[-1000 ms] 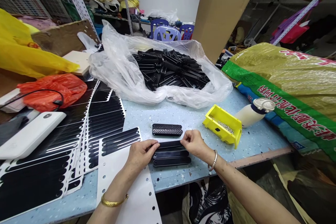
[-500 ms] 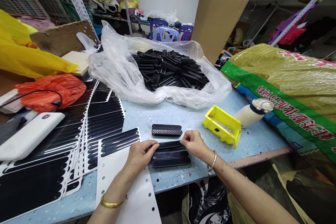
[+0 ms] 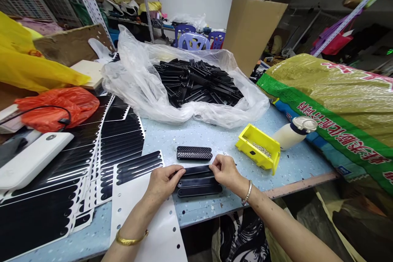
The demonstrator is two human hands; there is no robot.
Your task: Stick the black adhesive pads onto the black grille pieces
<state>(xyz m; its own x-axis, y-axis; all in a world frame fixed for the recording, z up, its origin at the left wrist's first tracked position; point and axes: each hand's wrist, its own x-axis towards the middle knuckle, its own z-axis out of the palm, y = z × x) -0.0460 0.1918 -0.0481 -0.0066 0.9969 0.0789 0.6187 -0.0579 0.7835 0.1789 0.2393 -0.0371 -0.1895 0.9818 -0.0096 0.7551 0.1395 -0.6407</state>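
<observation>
Black strip (image 3: 197, 170), lying lengthwise between the two hands at the near side of a speckled blue table (image 3: 159, 137). The left hand (image 3: 162, 182) pinches its left end between thumb and forefinger; the right hand (image 3: 227, 172) pinches the opposite end in the same manner. Whether the strip rests on another part beneath cannot be told, as the fingers cover both ends. Just on the near side lie two smooth black pieces (image 3: 199, 191), one in front of the other and roughly parallel to the strip. Just beyond the hands, a pair of black patterned pieces (image 3: 194, 154) lies side by side, their surfaces perforated or textured.

Left: a white sheet (image 3: 144, 217) with a row of holes along each edge passes under the left forearm; black strips remain on its far end. Further left lie more sheets of black strips (image 3: 123, 143), overlapping, with a white device (image 3: 33, 161) on top. Right: a yellow bin (image 3: 245, 145) contains small metal parts (image 3: 261, 150), and a pale bottle (image 3: 288, 136) leans beside it. Rear: a clear plastic bag (image 3: 181, 115), opened wide, holds a heap of black parts (image 3: 196, 82).
</observation>
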